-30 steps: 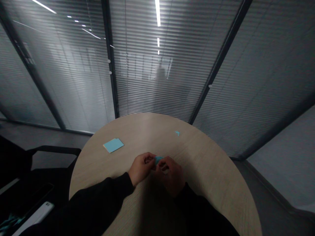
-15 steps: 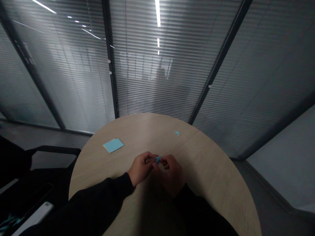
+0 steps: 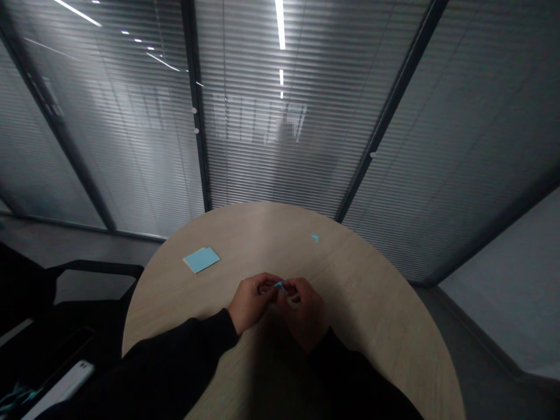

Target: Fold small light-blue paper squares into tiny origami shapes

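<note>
Head view: your left hand (image 3: 250, 298) and right hand (image 3: 306, 312) meet over the middle of the table (image 3: 376, 326), each in a narrow grip, pinching the small blue paper (image 3: 279, 284) between them. Your fingers hide most of its shape. To its left, your blue sheets (image 3: 202, 259) lie flat near the table's left edge. Your small blue piece (image 3: 315, 238) lies near the far right edge, well apart from both hands.
</note>
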Action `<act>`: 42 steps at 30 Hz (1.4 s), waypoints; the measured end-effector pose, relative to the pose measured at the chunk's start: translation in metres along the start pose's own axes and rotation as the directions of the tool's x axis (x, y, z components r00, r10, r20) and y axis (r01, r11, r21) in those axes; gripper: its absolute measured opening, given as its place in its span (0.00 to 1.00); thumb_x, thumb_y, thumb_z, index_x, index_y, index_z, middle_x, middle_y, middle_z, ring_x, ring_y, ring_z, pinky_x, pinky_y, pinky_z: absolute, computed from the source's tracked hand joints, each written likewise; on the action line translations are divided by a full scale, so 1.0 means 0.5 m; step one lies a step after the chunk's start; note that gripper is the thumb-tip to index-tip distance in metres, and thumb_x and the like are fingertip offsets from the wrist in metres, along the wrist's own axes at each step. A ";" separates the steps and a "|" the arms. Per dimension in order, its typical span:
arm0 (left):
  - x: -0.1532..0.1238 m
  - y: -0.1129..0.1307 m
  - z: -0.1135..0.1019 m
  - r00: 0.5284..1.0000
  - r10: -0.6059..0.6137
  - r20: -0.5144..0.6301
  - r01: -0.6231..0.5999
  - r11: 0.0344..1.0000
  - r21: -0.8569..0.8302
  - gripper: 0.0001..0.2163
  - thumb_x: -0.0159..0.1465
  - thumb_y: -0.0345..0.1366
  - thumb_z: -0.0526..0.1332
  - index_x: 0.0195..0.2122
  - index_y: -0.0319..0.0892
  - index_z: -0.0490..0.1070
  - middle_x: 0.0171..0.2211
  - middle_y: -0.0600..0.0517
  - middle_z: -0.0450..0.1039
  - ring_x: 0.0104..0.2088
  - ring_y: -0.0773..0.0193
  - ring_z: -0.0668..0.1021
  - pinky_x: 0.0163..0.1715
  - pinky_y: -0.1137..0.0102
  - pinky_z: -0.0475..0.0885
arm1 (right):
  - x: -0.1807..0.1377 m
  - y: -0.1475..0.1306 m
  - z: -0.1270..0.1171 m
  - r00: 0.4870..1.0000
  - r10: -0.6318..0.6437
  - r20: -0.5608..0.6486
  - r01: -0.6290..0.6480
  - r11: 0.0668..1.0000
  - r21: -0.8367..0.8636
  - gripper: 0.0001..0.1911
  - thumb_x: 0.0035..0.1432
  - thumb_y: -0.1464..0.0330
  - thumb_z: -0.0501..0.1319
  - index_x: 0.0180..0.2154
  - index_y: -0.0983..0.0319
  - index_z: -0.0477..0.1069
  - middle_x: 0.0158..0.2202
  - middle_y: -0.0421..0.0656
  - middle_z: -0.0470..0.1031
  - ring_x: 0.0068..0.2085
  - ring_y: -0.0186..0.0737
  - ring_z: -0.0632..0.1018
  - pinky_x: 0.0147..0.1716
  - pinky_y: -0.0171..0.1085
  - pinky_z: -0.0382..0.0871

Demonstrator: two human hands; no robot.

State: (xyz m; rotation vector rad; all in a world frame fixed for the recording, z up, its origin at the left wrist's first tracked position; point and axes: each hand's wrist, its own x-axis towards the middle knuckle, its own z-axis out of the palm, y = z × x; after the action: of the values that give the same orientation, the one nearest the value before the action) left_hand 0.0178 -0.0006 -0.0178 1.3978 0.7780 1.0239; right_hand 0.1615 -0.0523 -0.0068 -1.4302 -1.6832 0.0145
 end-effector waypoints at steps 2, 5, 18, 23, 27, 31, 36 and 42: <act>-0.001 0.002 -0.001 1.000 0.004 0.001 -0.004 0.999 0.041 0.12 0.57 0.35 0.64 0.41 0.37 0.76 0.34 0.46 0.80 0.33 0.62 0.80 0.35 0.70 0.73 | 0.001 0.001 0.001 1.000 -0.015 0.007 0.015 1.000 -0.009 0.07 0.56 0.67 0.58 0.36 0.62 0.70 0.31 0.44 0.76 0.31 0.40 0.76 0.31 0.35 0.70; -0.002 0.003 -0.003 1.000 0.019 0.003 -0.019 0.996 0.082 0.12 0.58 0.35 0.64 0.42 0.37 0.75 0.35 0.46 0.80 0.34 0.61 0.80 0.35 0.69 0.74 | 0.002 0.001 0.000 1.000 -0.001 0.015 0.001 1.000 -0.010 0.06 0.56 0.68 0.58 0.35 0.62 0.71 0.31 0.45 0.76 0.31 0.40 0.77 0.31 0.35 0.71; -0.003 0.008 -0.001 0.998 0.058 0.022 -0.061 0.987 0.151 0.12 0.59 0.32 0.61 0.45 0.38 0.75 0.40 0.45 0.80 0.40 0.58 0.81 0.43 0.66 0.74 | 0.006 -0.005 0.007 0.979 0.187 0.084 -0.205 0.909 0.364 0.08 0.54 0.68 0.60 0.37 0.62 0.72 0.34 0.46 0.80 0.32 0.41 0.82 0.32 0.37 0.79; 0.000 -0.002 -0.003 0.999 0.043 0.003 -0.043 0.988 0.149 0.14 0.59 0.33 0.62 0.46 0.38 0.75 0.41 0.44 0.80 0.40 0.58 0.80 0.41 0.67 0.74 | 0.005 0.000 0.006 0.989 0.125 0.079 -0.144 0.942 0.304 0.07 0.57 0.66 0.60 0.37 0.62 0.72 0.32 0.45 0.79 0.31 0.40 0.81 0.32 0.36 0.77; 0.001 -0.009 -0.003 0.999 0.040 -0.003 -0.039 0.989 0.140 0.15 0.60 0.35 0.62 0.47 0.38 0.75 0.39 0.44 0.80 0.37 0.59 0.80 0.38 0.68 0.74 | 0.004 0.005 0.003 0.996 0.083 0.015 -0.084 0.990 0.111 0.06 0.57 0.66 0.60 0.34 0.61 0.72 0.28 0.43 0.77 0.28 0.39 0.78 0.30 0.36 0.73; -0.001 -0.003 -0.001 0.999 0.043 -0.009 -0.041 0.983 0.180 0.14 0.59 0.35 0.62 0.46 0.38 0.75 0.38 0.45 0.80 0.36 0.60 0.80 0.37 0.68 0.73 | 0.005 0.005 0.003 0.996 0.083 0.028 -0.086 0.990 0.116 0.04 0.57 0.67 0.60 0.33 0.61 0.70 0.28 0.42 0.76 0.28 0.37 0.77 0.30 0.34 0.72; -0.002 0.003 0.000 0.998 0.055 -0.011 -0.051 0.978 0.204 0.13 0.59 0.34 0.62 0.45 0.39 0.75 0.37 0.45 0.80 0.32 0.62 0.79 0.33 0.70 0.72 | 0.007 0.009 -0.001 0.993 0.115 0.032 -0.118 0.985 0.128 0.06 0.58 0.65 0.59 0.34 0.61 0.71 0.29 0.43 0.77 0.28 0.38 0.77 0.28 0.35 0.72; -0.001 0.000 -0.002 1.000 0.026 -0.013 -0.023 0.983 0.181 0.13 0.59 0.34 0.61 0.45 0.38 0.75 0.37 0.45 0.80 0.33 0.62 0.80 0.33 0.70 0.73 | 0.008 0.006 -0.001 0.992 0.115 0.042 -0.120 0.984 0.134 0.06 0.56 0.67 0.59 0.35 0.61 0.71 0.30 0.43 0.78 0.28 0.38 0.78 0.27 0.34 0.72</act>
State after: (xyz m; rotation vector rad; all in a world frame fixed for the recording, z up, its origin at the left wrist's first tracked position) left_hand 0.0166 -0.0005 -0.0179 1.5591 0.8847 1.0035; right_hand 0.1645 -0.0484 -0.0058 -1.4309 -1.5919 0.2169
